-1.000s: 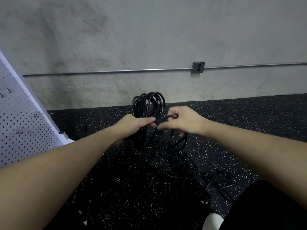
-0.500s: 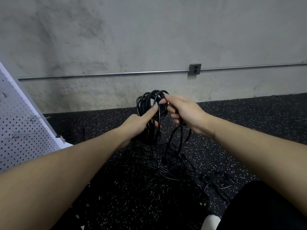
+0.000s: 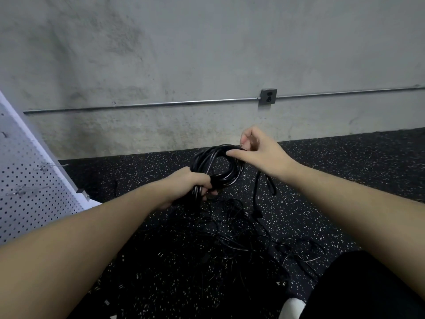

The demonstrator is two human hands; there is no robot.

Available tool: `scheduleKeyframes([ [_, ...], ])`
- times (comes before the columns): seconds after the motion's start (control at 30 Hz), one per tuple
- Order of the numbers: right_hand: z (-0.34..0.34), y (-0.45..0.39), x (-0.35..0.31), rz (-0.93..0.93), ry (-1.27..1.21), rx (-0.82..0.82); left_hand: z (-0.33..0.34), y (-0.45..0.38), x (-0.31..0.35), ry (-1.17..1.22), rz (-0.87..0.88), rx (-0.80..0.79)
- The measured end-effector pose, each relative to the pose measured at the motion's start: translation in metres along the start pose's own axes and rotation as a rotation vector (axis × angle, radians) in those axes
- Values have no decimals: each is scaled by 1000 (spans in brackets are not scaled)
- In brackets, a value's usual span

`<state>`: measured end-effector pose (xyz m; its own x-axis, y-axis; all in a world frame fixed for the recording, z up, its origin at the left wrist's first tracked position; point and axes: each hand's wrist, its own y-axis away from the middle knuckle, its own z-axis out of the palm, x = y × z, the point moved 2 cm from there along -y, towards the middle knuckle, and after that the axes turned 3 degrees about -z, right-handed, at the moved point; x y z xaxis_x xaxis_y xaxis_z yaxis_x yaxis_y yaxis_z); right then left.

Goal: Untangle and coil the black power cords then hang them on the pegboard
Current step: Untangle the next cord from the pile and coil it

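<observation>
A coil of black power cord (image 3: 220, 162) is held up above the floor in front of me. My left hand (image 3: 190, 185) grips the coil's lower left side, fingers wrapped round the bundled loops. My right hand (image 3: 255, 150) pinches a strand at the coil's upper right edge. A loose length of the cord (image 3: 256, 194) hangs from the right hand down to the floor. A tangle of more black cords (image 3: 241, 236) lies on the floor below. The white pegboard (image 3: 30, 180) with metal hooks (image 3: 49, 166) leans at the far left.
The floor is black rubber with white speckles (image 3: 345, 176). A concrete wall (image 3: 207, 54) stands behind, with a metal conduit and an outlet box (image 3: 268, 96). My dark trouser leg (image 3: 368, 288) and a white shoe tip (image 3: 292, 308) fill the lower right corner.
My right hand has carried a strand up and to the right over the coil's top. The coil has tilted flatter, and my left hand has closed its fingers round the loops.
</observation>
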<state>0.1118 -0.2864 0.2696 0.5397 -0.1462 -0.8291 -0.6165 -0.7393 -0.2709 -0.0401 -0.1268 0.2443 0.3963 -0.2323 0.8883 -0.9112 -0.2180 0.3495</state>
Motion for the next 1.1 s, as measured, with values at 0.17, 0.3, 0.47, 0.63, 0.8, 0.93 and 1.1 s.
scheduleKeyframes([
  [0.17, 7, 7, 6, 209, 61, -168, -7, 1, -6, 23, 26, 14],
  [0.3, 21, 11, 10, 386, -53, -396, -5, -1, -4, 176, -24, 24],
  [0.47, 21, 7, 5, 367, -338, -310, -8, 5, 0, 150, -45, -79],
  [0.63, 30, 3, -13, 352, -248, -115, -5, 6, 5, 137, 16, -52],
  [0.8, 25, -1, -13, 307, -94, -40, -3, 4, 4, 234, 30, 36],
  [0.93, 30, -10, -10, 309, -563, 43, -1, 5, 6, 249, 64, 17],
  [1.1, 31, -3, -25, 407, -829, -29, 9, 8, 9, 211, 64, 41],
])
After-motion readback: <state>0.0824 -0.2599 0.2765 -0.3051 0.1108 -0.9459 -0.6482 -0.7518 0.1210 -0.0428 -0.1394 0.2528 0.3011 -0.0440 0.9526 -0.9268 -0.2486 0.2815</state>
